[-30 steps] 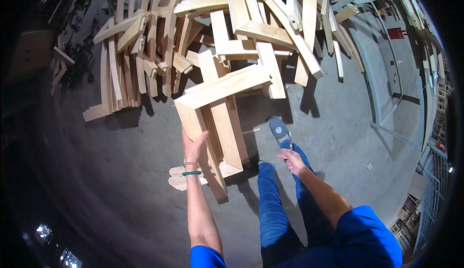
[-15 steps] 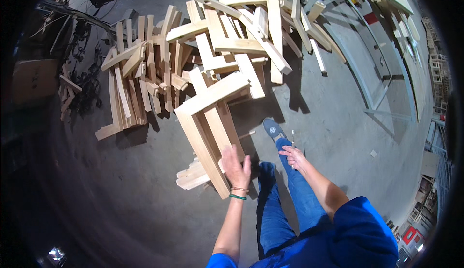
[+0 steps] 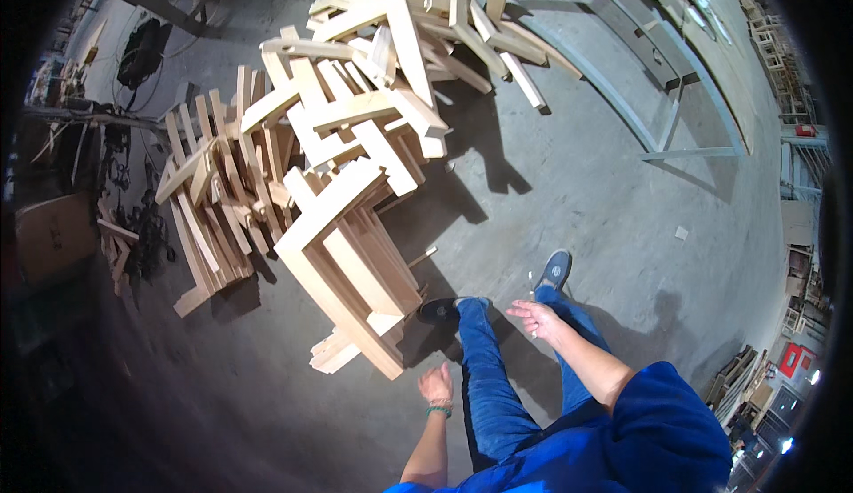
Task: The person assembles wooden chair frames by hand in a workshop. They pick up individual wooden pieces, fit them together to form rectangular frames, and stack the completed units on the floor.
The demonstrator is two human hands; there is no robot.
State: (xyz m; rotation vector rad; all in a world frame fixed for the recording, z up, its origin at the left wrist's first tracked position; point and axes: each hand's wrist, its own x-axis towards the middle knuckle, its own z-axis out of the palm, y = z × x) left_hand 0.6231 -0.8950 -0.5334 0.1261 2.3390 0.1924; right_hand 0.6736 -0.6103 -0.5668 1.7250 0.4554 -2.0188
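Observation:
My left hand (image 3: 436,384) hangs beside my left leg, its fingers loosely bent and nothing visible in them. It is apart from the nearest wooden piece, an L-shaped frame of pale planed wood (image 3: 336,301) that lies on top of a stack. In front of my right leg, my right hand (image 3: 533,317) grips a thin pen-like stick (image 3: 531,282) whose upper end pokes up above the fingers; its exact kind is too small to tell. Several more L-shaped wooden frames (image 3: 410,49) lie heaped beyond the stack.
To the left leans another pile of wooden frames (image 3: 191,253). A grey metal frame (image 3: 689,154) stands on the floor at the far right. A cardboard box (image 3: 55,237) and dark cables (image 3: 120,178) are at the left. A thin wood strip (image 3: 424,256) juts toward my feet.
My left hand has come off the top wooden frame and dropped back toward my leg. My feet have stepped to the right, and the piles now sit farther left. The right hand keeps its stick.

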